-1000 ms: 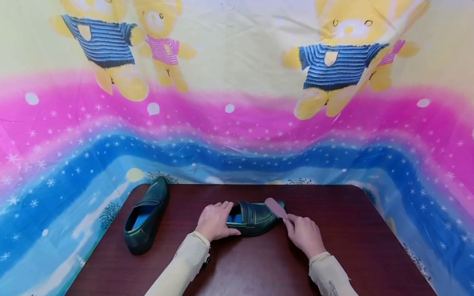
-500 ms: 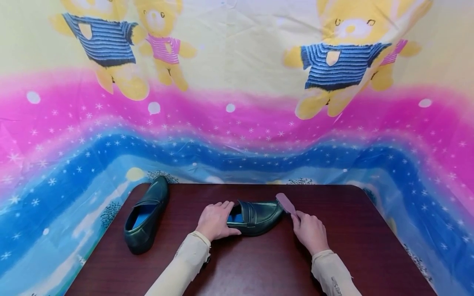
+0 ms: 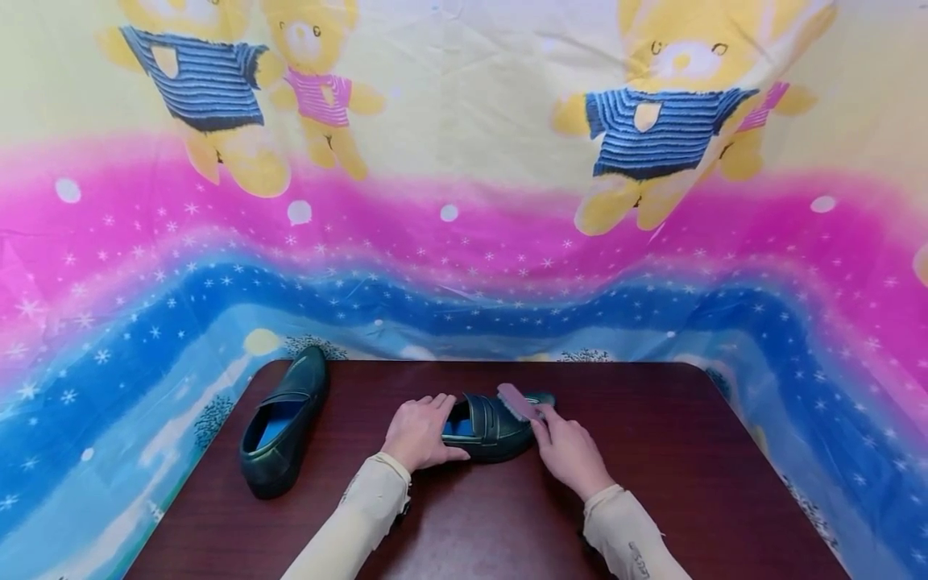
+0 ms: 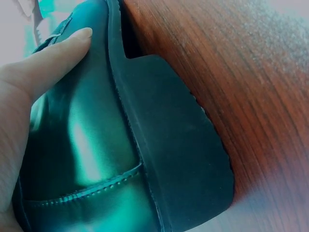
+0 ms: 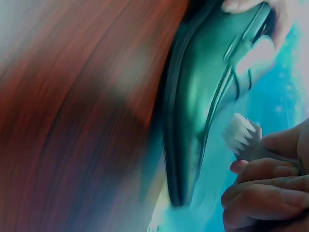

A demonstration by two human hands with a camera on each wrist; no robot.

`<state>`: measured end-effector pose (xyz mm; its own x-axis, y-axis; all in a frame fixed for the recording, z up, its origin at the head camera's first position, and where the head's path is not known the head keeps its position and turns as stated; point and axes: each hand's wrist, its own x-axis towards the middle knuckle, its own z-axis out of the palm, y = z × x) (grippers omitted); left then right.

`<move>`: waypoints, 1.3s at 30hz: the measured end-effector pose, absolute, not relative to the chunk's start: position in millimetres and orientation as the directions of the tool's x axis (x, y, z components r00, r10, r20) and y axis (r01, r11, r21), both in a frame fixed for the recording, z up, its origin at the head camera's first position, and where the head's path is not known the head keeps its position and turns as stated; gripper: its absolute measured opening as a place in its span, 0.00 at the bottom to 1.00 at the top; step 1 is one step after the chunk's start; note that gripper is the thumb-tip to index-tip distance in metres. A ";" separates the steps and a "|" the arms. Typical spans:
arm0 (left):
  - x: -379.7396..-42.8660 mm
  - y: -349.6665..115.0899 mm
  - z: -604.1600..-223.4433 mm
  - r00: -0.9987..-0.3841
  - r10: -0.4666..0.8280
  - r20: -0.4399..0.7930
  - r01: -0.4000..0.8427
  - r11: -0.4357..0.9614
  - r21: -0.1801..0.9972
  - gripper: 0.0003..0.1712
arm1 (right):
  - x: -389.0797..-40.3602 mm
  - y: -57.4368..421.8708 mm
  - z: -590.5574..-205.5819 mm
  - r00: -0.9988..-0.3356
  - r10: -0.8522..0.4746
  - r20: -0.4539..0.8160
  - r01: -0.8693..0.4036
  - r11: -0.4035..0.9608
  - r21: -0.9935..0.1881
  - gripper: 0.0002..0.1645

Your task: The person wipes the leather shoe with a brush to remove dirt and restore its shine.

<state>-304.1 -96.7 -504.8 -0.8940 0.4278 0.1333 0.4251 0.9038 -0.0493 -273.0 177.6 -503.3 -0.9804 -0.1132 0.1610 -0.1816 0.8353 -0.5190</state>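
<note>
A dark green leather loafer (image 3: 496,435) with a blue insole lies on the table, toe to the right. My left hand (image 3: 416,435) grips its heel end, thumb along the near side and fingers at the far side. In the left wrist view that thumb lies on the shiny upper (image 4: 87,130) above the thick black heel (image 4: 178,145). My right hand (image 3: 574,457) holds a pink-backed brush (image 3: 515,401) by its handle, its head over the front of the loafer. The brush's white bristles (image 5: 240,133) show beside the shoe in the right wrist view.
A matching loafer (image 3: 271,471) stands at the table's left side, toe pointing to the back. The dark red-brown wooden table (image 3: 478,524) has rounded back corners. Behind it hangs a cloth (image 3: 449,266) printed with teddy bears and snowflakes.
My right hand moved the brush right to the loafer's toe tip, then back left over the front of the shoe. The left hand and both loafers stay in place.
</note>
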 end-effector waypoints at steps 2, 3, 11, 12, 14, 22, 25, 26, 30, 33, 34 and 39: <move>-304.3 -96.2 -504.9 -0.896 0.428 0.122 0.426 0.904 -0.039 0.57 | -273.1 168.4 -503.8 -0.980 -0.125 0.152 -0.188 0.824 -0.534 0.22; -304.4 -95.8 -505.1 -0.896 0.429 0.117 0.428 0.903 -0.034 0.57 | -273.4 165.0 -504.5 -0.979 -0.129 0.157 -0.194 0.821 -0.536 0.21; -304.5 -95.2 -504.4 -0.898 0.424 0.120 0.421 0.906 -0.044 0.57 | -277.1 159.0 -510.5 -0.976 -0.086 0.202 -0.179 0.847 -0.501 0.21; -304.3 -95.5 -504.0 -0.898 0.423 0.121 0.421 0.906 -0.045 0.57 | -277.6 159.7 -511.1 -0.976 -0.082 0.200 -0.172 0.854 -0.490 0.21; -303.8 -96.0 -503.1 -0.897 0.425 0.126 0.423 0.905 -0.044 0.57 | -278.7 161.4 -512.1 -0.976 -0.076 0.203 -0.164 0.869 -0.467 0.21; -304.0 -97.3 -504.3 -0.897 0.424 0.128 0.419 0.906 -0.063 0.58 | -281.5 174.6 -516.0 -0.952 -0.069 0.297 -0.175 0.921 -0.347 0.19; -304.4 -97.1 -504.9 -0.897 0.422 0.130 0.417 0.907 -0.062 0.58 | -281.4 183.0 -516.0 -0.949 -0.057 0.309 -0.162 0.931 -0.326 0.19; -304.3 -97.1 -505.0 -0.898 0.421 0.130 0.417 0.907 -0.061 0.58 | -281.2 185.8 -515.5 -0.949 -0.052 0.310 -0.156 0.934 -0.322 0.19; -303.5 -97.3 -504.8 -0.897 0.421 0.133 0.417 0.907 -0.057 0.58 | -282.3 198.4 -513.4 -0.952 -0.020 0.307 -0.121 0.941 -0.316 0.19; -302.9 -97.3 -504.9 -0.896 0.424 0.134 0.420 0.906 -0.056 0.58 | -283.7 208.4 -512.7 -0.953 0.008 0.304 -0.092 0.945 -0.313 0.19; -302.8 -97.3 -505.1 -0.895 0.425 0.136 0.421 0.905 -0.055 0.57 | -284.0 211.4 -512.6 -0.953 0.016 0.303 -0.083 0.946 -0.313 0.19; -303.4 -96.7 -504.9 -0.894 0.423 0.145 0.420 0.906 -0.051 0.57 | -284.6 220.4 -513.7 -0.957 0.033 0.287 -0.066 0.943 -0.328 0.19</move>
